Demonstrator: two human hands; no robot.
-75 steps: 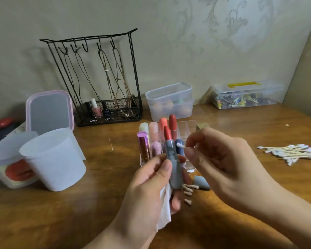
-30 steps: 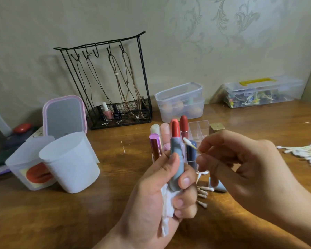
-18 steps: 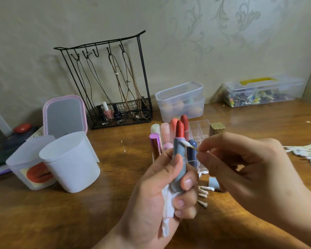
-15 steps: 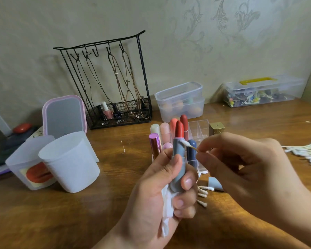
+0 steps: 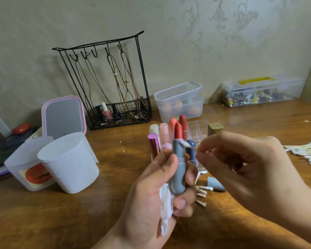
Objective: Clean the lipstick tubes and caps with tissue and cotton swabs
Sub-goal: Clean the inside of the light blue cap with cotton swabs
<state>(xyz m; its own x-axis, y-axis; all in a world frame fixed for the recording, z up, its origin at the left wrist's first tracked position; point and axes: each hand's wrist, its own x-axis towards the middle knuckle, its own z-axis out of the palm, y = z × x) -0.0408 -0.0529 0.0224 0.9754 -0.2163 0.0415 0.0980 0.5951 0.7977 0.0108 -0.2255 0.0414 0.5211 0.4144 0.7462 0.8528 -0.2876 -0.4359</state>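
Fingers of the left hand curl round the grey lipstick tube, held upright above the surface, with tissue tucked in the palm. The right hand pinches a cotton swab, its tip at the tube's rim. Half a second ago the tip sat slightly higher against the red stick.

Dim, warm indoor light falls from above and to the right, leaving a soft sheen on the worktop beyond the right hand. Both hands cast broad, blurred shadows beneath them. The right hand is slightly motion-blurred. Straight lines bow toward the frame edges.
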